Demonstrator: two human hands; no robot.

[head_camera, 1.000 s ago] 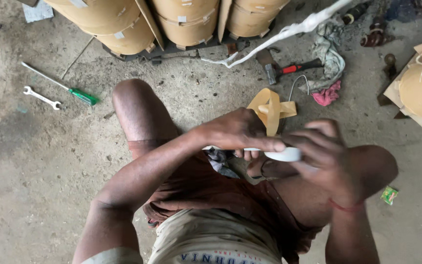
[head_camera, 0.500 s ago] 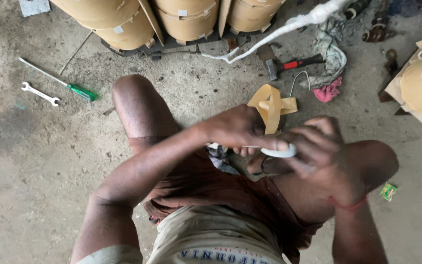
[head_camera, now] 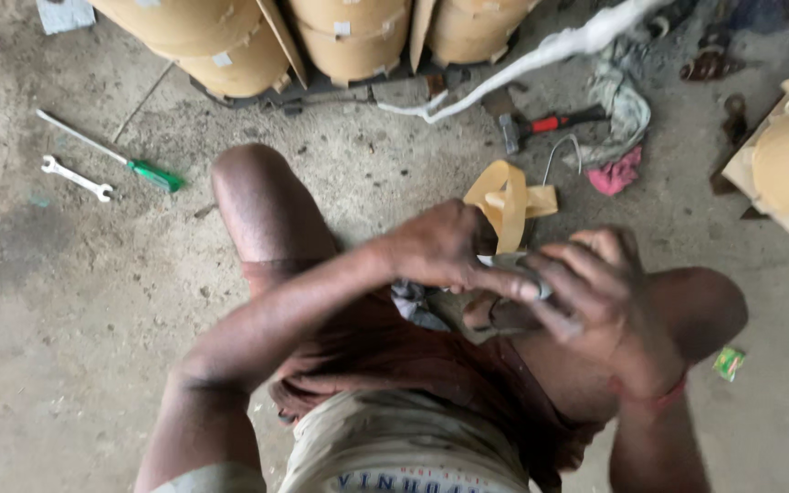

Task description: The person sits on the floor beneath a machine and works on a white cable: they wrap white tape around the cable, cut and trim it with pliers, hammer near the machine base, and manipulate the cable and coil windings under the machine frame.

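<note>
Gripping a small whitish object (head_camera: 515, 263) between both sets of fingers, the left hand (head_camera: 440, 245) and right hand (head_camera: 595, 292) are meeting above the lap, blurred. Just beyond the fingers, yellow tape (head_camera: 507, 203) is lying curled on the concrete floor (head_camera: 66, 301).

One screwdriver (head_camera: 111, 152), one spanner (head_camera: 77, 177), one hammer (head_camera: 552, 124)

One head camera looks steeply down, close over the lap and hands (head_camera: 522, 274) (no second view), floor (head_camera: 66, 347) beyond.
</note>
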